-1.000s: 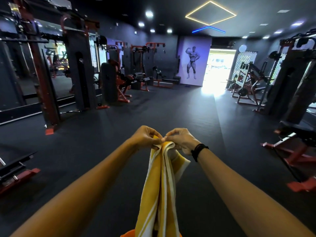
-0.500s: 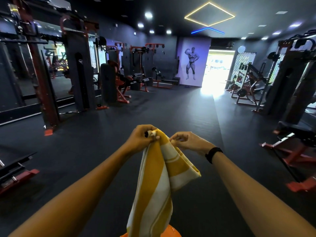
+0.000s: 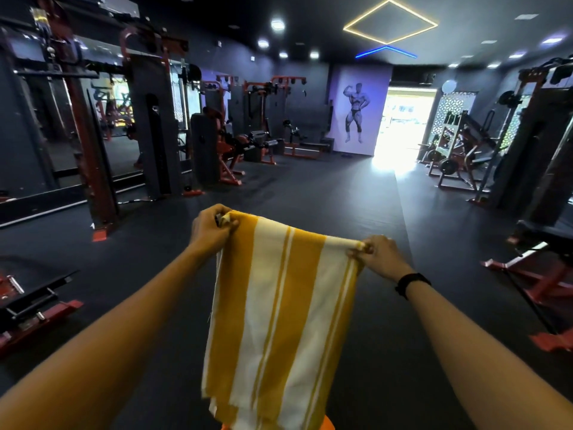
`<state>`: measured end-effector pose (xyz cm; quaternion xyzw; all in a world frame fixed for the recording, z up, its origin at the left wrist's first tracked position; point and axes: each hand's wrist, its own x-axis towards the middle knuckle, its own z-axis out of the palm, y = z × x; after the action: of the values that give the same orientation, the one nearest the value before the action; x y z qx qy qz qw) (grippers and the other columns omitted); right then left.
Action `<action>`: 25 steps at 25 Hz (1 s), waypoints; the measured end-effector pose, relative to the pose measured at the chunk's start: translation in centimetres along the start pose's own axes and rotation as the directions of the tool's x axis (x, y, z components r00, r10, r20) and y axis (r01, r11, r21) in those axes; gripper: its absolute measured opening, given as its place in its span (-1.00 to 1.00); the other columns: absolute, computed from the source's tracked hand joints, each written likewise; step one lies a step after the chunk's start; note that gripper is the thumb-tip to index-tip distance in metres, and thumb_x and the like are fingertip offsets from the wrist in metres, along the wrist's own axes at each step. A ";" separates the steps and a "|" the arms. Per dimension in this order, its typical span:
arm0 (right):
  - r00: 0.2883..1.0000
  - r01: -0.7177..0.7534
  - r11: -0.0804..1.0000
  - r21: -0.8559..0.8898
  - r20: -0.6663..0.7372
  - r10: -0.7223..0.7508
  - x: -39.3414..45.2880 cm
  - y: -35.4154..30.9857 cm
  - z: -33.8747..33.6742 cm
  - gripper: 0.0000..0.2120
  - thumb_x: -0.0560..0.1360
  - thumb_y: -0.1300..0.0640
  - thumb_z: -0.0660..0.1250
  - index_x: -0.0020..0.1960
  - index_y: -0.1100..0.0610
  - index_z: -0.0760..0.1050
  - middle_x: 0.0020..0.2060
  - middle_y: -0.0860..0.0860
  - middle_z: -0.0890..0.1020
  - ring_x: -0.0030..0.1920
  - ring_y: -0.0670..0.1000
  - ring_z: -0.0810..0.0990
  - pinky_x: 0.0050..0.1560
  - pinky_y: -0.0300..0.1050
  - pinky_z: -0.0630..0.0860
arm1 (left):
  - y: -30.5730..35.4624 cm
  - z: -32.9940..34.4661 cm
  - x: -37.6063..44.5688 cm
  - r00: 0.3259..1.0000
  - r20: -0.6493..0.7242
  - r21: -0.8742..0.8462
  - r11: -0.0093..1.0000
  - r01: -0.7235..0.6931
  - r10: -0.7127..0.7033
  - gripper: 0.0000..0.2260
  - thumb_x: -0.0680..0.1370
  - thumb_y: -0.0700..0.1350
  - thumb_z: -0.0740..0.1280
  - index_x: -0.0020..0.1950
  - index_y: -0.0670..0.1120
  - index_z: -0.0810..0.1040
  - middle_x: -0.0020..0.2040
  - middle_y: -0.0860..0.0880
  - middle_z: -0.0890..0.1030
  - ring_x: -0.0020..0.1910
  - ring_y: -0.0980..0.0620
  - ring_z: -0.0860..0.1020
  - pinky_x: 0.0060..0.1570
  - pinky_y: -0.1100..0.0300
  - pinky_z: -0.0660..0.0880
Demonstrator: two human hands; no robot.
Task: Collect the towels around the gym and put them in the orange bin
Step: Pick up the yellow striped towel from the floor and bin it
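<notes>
A yellow and white striped towel (image 3: 279, 311) hangs spread flat in front of me. My left hand (image 3: 208, 228) pinches its upper left corner. My right hand (image 3: 376, 255), with a black band on the wrist, pinches the upper right corner, a little lower. The towel's bottom edge hangs over the orange bin (image 3: 327, 424), of which only slivers of rim show at the bottom of the view.
Dark rubber floor (image 3: 325, 193) stretches ahead to a bright doorway (image 3: 403, 125). Red and black weight machines (image 3: 229, 144) line the left wall. A bench frame (image 3: 34, 308) sits low on the left. More machines (image 3: 527, 259) stand on the right.
My hands have moved apart, the right one going right and down. The towel went from a bunched fold to a flat spread sheet.
</notes>
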<state>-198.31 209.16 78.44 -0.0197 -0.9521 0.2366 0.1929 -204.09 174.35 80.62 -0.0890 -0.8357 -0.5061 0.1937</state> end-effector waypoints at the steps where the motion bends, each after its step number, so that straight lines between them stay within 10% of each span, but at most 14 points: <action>1: 0.998 0.036 0.995 0.096 -0.047 -0.031 0.2 -0.4 -0.3 -0.60 0.38 -0.15 0.45 -0.44 0.10 0.44 -0.48 0.03 0.46 -0.39 -0.05 0.44 -0.38 -0.18 0.27 | -0.3 -0.2 -0.2 1.000 -0.004 0.004 1.000 0.009 -0.009 -0.88 0.53 -0.20 0.37 0.05 -0.11 0.55 0.00 -0.10 0.56 0.00 -0.01 0.51 -0.08 0.08 0.49; 7: 0.945 0.122 0.898 0.422 -0.327 0.025 0.3 -2.3 -1.2 -0.73 0.45 0.14 0.45 0.10 0.14 0.46 -0.24 -0.04 0.58 -0.22 -0.09 0.58 -0.30 -0.26 0.54 | -0.4 -0.7 0.0 0.990 0.079 -0.030 0.992 0.119 -0.116 -0.67 0.51 -0.18 0.39 0.24 -0.15 0.42 0.12 -0.12 0.46 0.09 -0.06 0.47 0.04 0.04 0.51; 10: 0.933 0.102 0.898 0.428 -0.353 0.062 -0.1 -1.7 -1.8 -0.78 0.42 0.17 0.48 0.02 0.16 0.54 -0.19 0.00 0.60 -0.19 -0.07 0.59 -0.24 -0.28 0.59 | -0.4 -0.8 0.3 0.969 0.229 0.032 0.995 0.092 -0.096 -0.79 0.52 -0.17 0.37 0.10 -0.25 0.54 0.01 -0.19 0.57 0.05 -0.12 0.55 0.00 0.05 0.54; 18: 0.989 -0.145 0.916 0.375 0.078 0.124 -1.3 1.5 -3.3 -0.82 0.35 0.27 0.52 -0.24 0.12 0.52 -0.36 0.07 0.61 -0.28 0.06 0.61 -0.27 -0.06 0.64 | 0.2 0.4 -0.4 0.833 0.530 0.120 0.987 0.109 -0.156 -0.89 0.53 -0.15 0.37 0.00 -0.15 0.53 -0.08 -0.11 0.56 -0.06 -0.04 0.56 -0.21 0.22 0.51; 20: 0.992 -0.110 0.810 0.576 0.019 0.121 -0.7 0.6 -5.7 -0.83 0.37 0.28 0.50 -0.16 0.15 0.51 -0.32 0.09 0.61 -0.28 0.07 0.61 -0.30 -0.10 0.64 | 2.3 -0.1 0.2 0.912 0.408 -0.127 0.988 0.086 -0.027 -0.85 0.52 -0.15 0.38 0.05 -0.13 0.53 -0.05 -0.09 0.57 -0.01 -0.08 0.57 -0.21 0.21 0.56; 23: 0.996 -0.090 0.494 0.865 0.081 0.038 0.6 -0.5 -9.5 -0.44 0.24 -0.03 0.58 0.16 0.07 0.46 -0.08 0.03 0.67 -0.09 0.00 0.66 -0.08 -0.08 0.63 | 5.2 -0.2 1.3 0.955 0.293 -0.510 0.853 0.111 0.051 -0.57 0.48 -0.07 0.43 0.29 -0.03 0.38 0.10 -0.02 0.55 0.05 -0.01 0.57 -0.17 0.17 0.58; 25: 0.939 -0.277 0.652 0.706 0.341 0.031 -0.9 0.1 -8.2 -0.15 -0.02 -0.28 0.61 0.17 0.02 0.48 0.00 -0.03 0.67 0.01 -0.01 0.66 -0.03 -0.03 0.61 | 4.8 1.0 -0.1 0.841 0.541 -0.292 0.935 0.202 -0.012 -0.38 0.38 -0.03 0.52 0.36 0.04 0.32 0.16 0.01 0.53 0.09 0.04 0.54 -0.06 0.11 0.55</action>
<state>-194.39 212.80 84.74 0.0151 -0.7842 0.6201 0.0166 -202.62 177.50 84.04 -0.2097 -0.7608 -0.6073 -0.0920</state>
